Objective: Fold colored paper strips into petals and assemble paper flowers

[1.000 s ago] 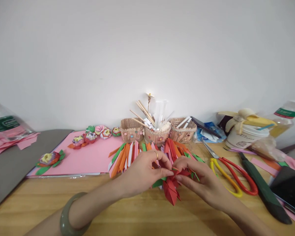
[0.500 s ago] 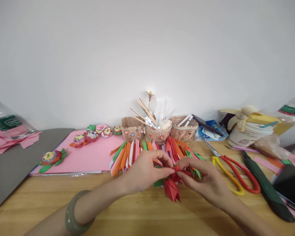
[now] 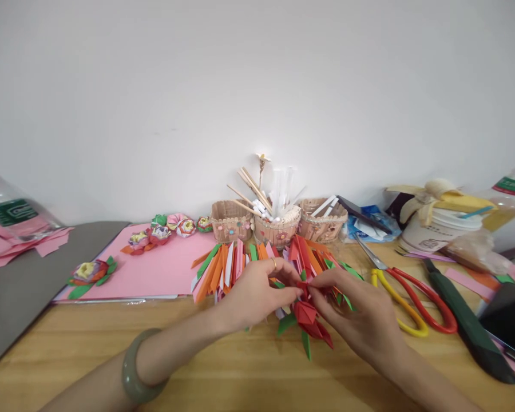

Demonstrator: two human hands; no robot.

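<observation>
Head view: your left hand (image 3: 253, 293) and right hand (image 3: 367, 309) pinch the red-and-green paper piece (image 3: 305, 315) at one o'clock, apparently part-assembled. Paper flowers (image 3: 185, 227) look finished at eleven; folded strips (image 3: 217, 273) at twelve appear unused.

Desk (image 3: 240, 372): smooth wood, light sheen. Pink sheet (image 3: 154, 266): matt paper. Scissors (image 3: 412, 297): bright metal blades, glossy plastic handles.

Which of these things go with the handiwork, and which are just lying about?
Probably the job's:
- red-and-green paper piece, in both hands
- folded paper strips
- scissors

Apparently just lying about:
- banana
- lidded cup
- bottle with red-and-green label
</observation>
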